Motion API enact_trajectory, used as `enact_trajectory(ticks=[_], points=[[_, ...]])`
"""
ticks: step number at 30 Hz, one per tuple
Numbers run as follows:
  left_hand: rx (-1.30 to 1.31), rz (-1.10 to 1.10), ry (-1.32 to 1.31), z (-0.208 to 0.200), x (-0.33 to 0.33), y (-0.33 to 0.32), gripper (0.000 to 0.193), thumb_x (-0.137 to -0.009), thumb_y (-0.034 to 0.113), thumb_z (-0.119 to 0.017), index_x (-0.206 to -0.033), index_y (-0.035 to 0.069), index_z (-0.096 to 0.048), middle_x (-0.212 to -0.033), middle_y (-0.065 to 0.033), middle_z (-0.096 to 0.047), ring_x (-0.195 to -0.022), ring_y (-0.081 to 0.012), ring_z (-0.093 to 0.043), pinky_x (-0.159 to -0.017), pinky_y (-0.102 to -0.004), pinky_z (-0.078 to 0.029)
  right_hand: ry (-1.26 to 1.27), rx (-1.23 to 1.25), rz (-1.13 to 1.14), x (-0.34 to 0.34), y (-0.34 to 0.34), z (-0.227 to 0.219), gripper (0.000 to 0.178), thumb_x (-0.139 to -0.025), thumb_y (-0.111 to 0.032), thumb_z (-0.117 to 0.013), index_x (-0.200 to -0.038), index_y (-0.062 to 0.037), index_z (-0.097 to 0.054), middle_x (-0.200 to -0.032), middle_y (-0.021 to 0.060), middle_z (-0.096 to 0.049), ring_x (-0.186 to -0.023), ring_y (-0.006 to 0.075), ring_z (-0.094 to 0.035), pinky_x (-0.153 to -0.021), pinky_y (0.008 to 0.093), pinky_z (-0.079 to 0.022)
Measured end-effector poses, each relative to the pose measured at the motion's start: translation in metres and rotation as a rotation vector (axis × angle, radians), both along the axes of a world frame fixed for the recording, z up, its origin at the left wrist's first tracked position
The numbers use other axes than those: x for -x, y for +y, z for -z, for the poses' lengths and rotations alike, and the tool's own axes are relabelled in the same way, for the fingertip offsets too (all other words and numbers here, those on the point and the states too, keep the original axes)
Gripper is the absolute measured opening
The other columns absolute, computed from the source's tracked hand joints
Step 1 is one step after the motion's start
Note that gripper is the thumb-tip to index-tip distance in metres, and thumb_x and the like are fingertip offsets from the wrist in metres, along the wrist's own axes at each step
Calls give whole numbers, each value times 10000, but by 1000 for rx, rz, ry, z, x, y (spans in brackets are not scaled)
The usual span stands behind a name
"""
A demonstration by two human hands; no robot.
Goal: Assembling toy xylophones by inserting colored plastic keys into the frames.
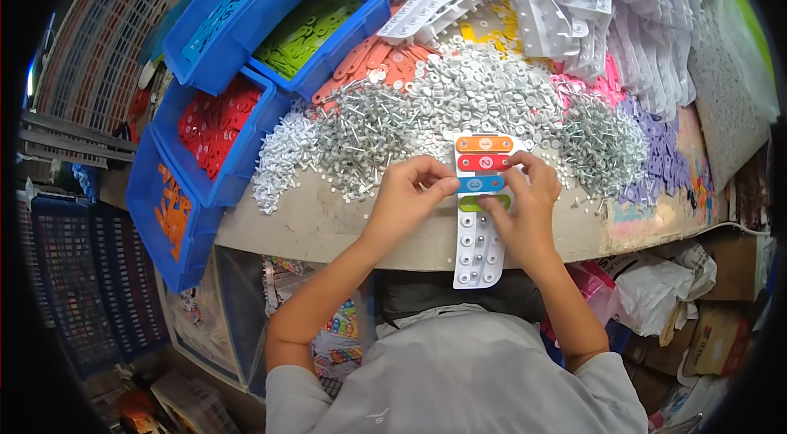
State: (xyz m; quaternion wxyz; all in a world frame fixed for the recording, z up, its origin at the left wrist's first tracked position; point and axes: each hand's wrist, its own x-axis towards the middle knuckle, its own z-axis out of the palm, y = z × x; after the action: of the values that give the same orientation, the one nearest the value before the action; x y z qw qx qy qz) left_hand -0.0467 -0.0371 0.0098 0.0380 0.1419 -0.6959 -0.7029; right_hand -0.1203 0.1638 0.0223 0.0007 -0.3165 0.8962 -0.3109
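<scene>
A long white molded plastic tray (466,268) with rows of round studs lies upright in front of me, its near end past the table's front edge. Across its far half sit an orange strip (484,144), a red strip (484,162), a blue strip (479,184) and a green strip (472,204), each flat with rounded ends. My left hand (416,195) is closed in a pinch, thumb tip at the blue strip's left end; whatever it pinches is hidden. With bent fingers, my right hand (529,200) grips at the right side, thumb on the green strip, other fingers near the red and blue ends.
Beyond the tray are heaps of white plastic caps (484,90) and metal rivets (361,135). Blue bins (209,213) with coloured strips stand at the left. Stacked white molded trays (541,12) fill the back; purple strips (660,155) lie right.
</scene>
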Motion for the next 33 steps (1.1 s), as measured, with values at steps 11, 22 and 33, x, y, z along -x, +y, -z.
enact_trajectory(ticks=[11,22,33], points=[[614,-92,177,25,21,23,137,-819,139,-775,-803,47,-674,-853,-60,-558,-909,-250,-539,-829,-369,-414,62,44,104,3,2,11,626,-727,-248,-878,-1235,-76,-555,-1510,169,-415,-1371,377,-369,-1119,509,-247],[832,-191,191,21,22,53,199,-851,97,-674,-986,79,-529,-977,-102,-523,-993,-311,-512,-889,-444,-373,63,50,96,2,5,17,379,-740,-220,-864,-971,-84,-597,-1350,150,-519,-1296,363,-432,-1091,492,-270],[1109,-144,254,-4,111,-123,153,-930,79,-630,-1037,54,-737,-1055,-116,-731,-942,-299,-701,-794,-418,-542,111,109,12,8,-1,1,282,-796,-167,-807,-981,-65,-621,-1270,135,-558,-1236,343,-477,-1060,469,-308]])
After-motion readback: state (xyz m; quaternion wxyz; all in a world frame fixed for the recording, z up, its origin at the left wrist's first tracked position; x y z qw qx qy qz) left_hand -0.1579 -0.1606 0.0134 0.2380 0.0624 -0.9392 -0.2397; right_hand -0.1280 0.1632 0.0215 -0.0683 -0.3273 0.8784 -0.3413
